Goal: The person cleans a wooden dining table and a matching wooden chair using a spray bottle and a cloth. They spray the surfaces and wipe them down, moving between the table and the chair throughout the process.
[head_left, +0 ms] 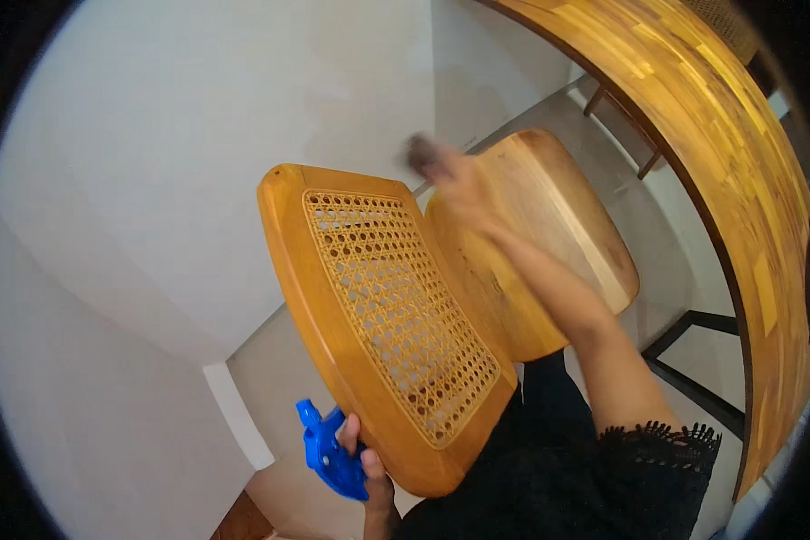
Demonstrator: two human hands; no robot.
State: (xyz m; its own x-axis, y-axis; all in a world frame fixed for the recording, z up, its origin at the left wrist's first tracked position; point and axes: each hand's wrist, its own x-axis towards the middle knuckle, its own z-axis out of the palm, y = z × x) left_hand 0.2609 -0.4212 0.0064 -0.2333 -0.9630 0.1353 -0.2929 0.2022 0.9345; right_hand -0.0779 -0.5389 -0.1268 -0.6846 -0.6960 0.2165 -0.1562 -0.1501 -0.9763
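Note:
A wooden chair with a woven cane backrest [400,306] stands in front of me, its backrest tilted and its flat wooden seat [567,216] beyond. At the near lower corner of the backrest, my left hand [372,468] is closed on a blue spray bottle [328,454]; much of the bottle is out of sight. My right hand [463,184] is over the far side of the chair, between backrest and seat, smeared by motion. A small dark thing [420,153] shows at its fingers, too blurred to name.
A curved wooden tabletop [738,135] runs along the right side, with a black metal frame [693,360] below it. Pale walls [198,135] rise at the left and back. Another piece of wooden furniture [625,126] stands under the table.

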